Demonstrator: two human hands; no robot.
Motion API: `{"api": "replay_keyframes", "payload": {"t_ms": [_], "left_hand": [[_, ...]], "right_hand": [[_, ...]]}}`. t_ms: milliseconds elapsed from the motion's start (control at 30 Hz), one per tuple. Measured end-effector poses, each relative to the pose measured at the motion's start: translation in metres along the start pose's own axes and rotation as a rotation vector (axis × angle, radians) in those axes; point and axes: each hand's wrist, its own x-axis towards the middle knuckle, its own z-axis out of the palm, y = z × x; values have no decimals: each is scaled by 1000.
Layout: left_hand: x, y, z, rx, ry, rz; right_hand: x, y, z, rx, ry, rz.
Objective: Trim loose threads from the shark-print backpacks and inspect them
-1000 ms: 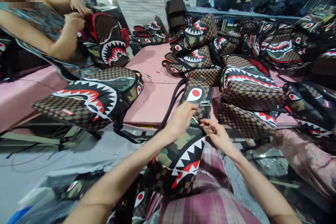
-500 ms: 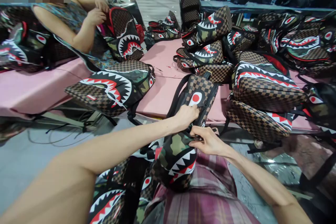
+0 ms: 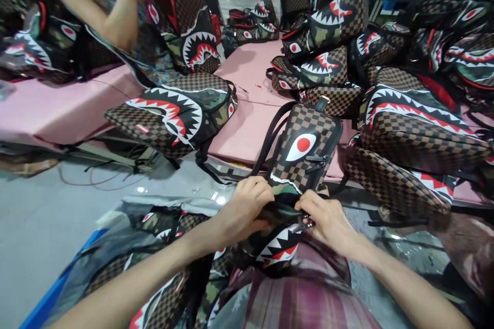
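A brown-and-black checkered backpack (image 3: 304,136) with a red-and-white eye and a shark mouth leans from the pink table's edge onto my lap. My left hand (image 3: 252,203) grips the left edge of its front pocket, fingers curled over the rim. At the pocket's right side, my right hand (image 3: 324,218) pinches the edge close to the metal zipper pulls. Between the hands the pocket gapes a little, its inside dark. Two dark zipper pulls (image 3: 317,163) lie on the bag below the eye.
Similar backpacks are piled on the pink table (image 3: 247,69) at the right, and one shark backpack (image 3: 173,113) lies at its left edge. Another person (image 3: 127,25) handles a bag at the upper left. More bags (image 3: 162,288) fill a blue-edged container beside my lap.
My left hand has come down from the eye area to the pocket's edge, uncovering the eye. The pocket opening now shows between my hands. The view has shifted left and down.
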Motion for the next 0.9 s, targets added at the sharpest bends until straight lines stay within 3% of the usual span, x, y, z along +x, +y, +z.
{"api": "replay_keyframes", "payload": {"t_ms": [267, 400, 567, 767, 833, 900], "left_hand": [[-33, -15, 58, 111, 534, 139], [-40, -20, 64, 139, 580, 181], [-41, -21, 64, 122, 580, 158], [-45, -25, 77, 64, 653, 111], [-42, -22, 75, 39, 682, 107], [-36, -14, 68, 32, 675, 73]], "right_hand": [[-11, -3, 41, -285, 260, -246], [-11, 2, 47, -265, 229, -290], [-10, 5, 47, -229, 225, -293], [-9, 4, 48, -202, 195, -299], [-12, 6, 47, -135, 173, -267], [-17, 11, 42, 12, 165, -142]]}}
